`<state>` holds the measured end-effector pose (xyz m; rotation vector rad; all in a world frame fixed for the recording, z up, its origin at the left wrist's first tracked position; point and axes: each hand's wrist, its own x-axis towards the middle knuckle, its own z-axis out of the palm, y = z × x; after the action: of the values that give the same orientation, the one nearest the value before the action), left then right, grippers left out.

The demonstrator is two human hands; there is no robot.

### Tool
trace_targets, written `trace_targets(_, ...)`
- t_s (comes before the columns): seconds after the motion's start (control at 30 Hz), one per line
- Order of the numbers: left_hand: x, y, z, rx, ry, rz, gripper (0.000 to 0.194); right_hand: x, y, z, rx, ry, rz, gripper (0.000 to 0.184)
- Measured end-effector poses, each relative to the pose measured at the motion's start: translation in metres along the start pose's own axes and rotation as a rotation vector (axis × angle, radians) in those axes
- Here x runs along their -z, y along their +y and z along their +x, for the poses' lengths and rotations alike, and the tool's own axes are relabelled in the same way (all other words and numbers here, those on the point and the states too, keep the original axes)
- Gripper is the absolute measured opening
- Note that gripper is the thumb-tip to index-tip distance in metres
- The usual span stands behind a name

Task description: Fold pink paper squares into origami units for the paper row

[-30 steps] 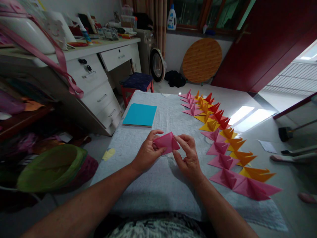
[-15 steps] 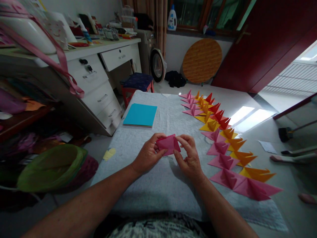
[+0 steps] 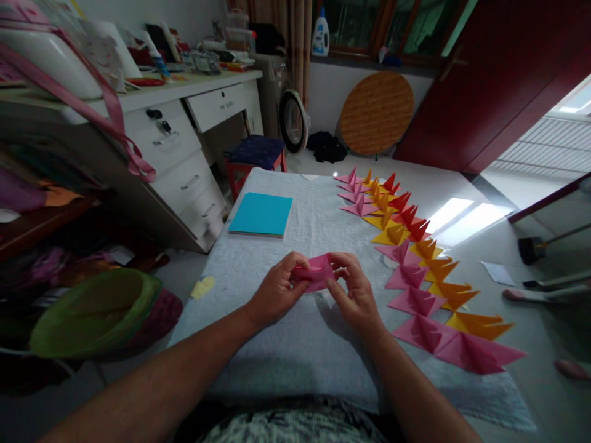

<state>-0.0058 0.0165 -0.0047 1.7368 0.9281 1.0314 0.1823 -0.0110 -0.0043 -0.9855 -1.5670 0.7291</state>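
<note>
Pink paper (image 3: 322, 279) lowered slightly; left hand (image 3: 279, 290), right hand (image 3: 354, 291) pinching it.

One camera here, riding on the person's head, and it looks forward and down across the cloth-covered table (image 3: 263, 369)! It's right in close: patterned clothing (image 3: 295, 424) peeks up at the bottom edge, the forearms (image 3: 184, 363) stretch away from the lens, and the left hand (image 3: 276, 288) and right hand (image 3: 354, 289) sit just below centre. What a wide sweep, too: white desk (image 3: 180, 175) on the left, leaning red door (image 3: 489, 80) at upper right, washing machine (image 3: 271, 72) and round wooden tabletop (image 3: 377, 112) far off at the top. Those paper cranes (image 3: 391, 234) shrink with distance along the right.
</note>
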Motion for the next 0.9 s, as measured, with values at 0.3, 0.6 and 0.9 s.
trace_targets(0.3, 0.002, 0.003, -0.001, -0.085, -0.062, 0.24, 0.021, 0.004, -0.006, 0.0, 0.031, -0.022, -0.031, 0.033)
trace_targets(0.6, 0.005, 0.001, 0.0, -0.158, -0.118, 0.291, 0.022, 0.007, -0.011, 0.001, -0.019, -0.027, -0.057, 0.022)
trace_targets(0.9, 0.006, 0.0, 0.0, -0.196, -0.139, 0.316, 0.019, 0.007, -0.008, 0.004, -0.018, -0.065, -0.015, 0.028)
